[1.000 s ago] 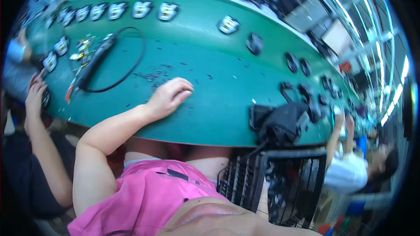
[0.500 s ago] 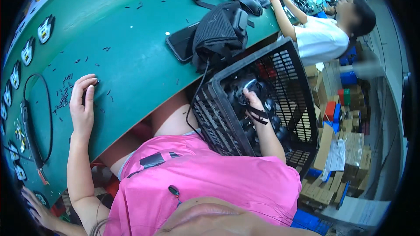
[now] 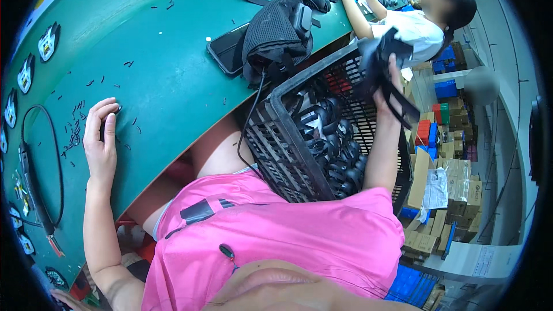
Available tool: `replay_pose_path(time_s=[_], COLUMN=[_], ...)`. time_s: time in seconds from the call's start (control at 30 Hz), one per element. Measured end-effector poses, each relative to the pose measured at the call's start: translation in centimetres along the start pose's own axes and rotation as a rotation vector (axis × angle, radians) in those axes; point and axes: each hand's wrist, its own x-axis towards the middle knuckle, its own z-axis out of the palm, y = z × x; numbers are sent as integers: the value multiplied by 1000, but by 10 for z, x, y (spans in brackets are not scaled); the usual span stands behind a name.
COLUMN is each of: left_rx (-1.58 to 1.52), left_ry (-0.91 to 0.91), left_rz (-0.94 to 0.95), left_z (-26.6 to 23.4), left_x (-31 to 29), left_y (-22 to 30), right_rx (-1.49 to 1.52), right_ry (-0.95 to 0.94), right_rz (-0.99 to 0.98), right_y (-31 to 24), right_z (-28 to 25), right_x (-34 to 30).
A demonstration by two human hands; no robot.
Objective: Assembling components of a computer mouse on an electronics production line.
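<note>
On the green worktable [image 3: 167,46], my left hand [image 3: 101,147] rests with thumb and fingers curled together. A tiny dark piece shows at its fingertips, too small to make out. Several thin black slivers [image 3: 75,129] lie beside it. My right hand [image 3: 387,95] is raised over the right side of a black plastic crate [image 3: 291,158], closed on a black computer mouse shell [image 3: 380,57]. That shell is smeared by motion, and a dark strip hangs by my wrist. Many more black mouse shells [image 3: 331,138] fill the crate's lower part.
A black mesh pouch [image 3: 276,34] with a cable and a phone [image 3: 227,52] lie at the table edge. A corded pen-like tool [image 3: 34,178] lies left; mouse bodies [image 3: 49,41] line the far edge. A co-worker [image 3: 420,29] sits right of cartons [image 3: 461,184].
My right hand has risen out of the crate to the upper right, bringing a black mouse shell with it. My left hand stays in place on the table; the view has shifted slightly.
</note>
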Motion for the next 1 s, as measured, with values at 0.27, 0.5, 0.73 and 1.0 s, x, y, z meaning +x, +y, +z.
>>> replay_pose_path(time_s=[0.27, 0.5, 0.73, 1.0], left_rx=[-60, -76, -119, -154], left_ry=[35, 11, -4, 7], left_rz=[2, -20, -57, -63], left_z=[3, -1, -5, -6], left_x=[4, 5, 2, 1], left_y=[-6, -8, -4, -3], right_rx=[-296, -443, -717, -887], right_ry=[-449, -893, -1045, -994], right_rz=[6, 104, -70, 11], right_y=[32, 145, 174, 163], right_z=[189, 344, 357, 336], right_x=[97, 45, 29, 60])
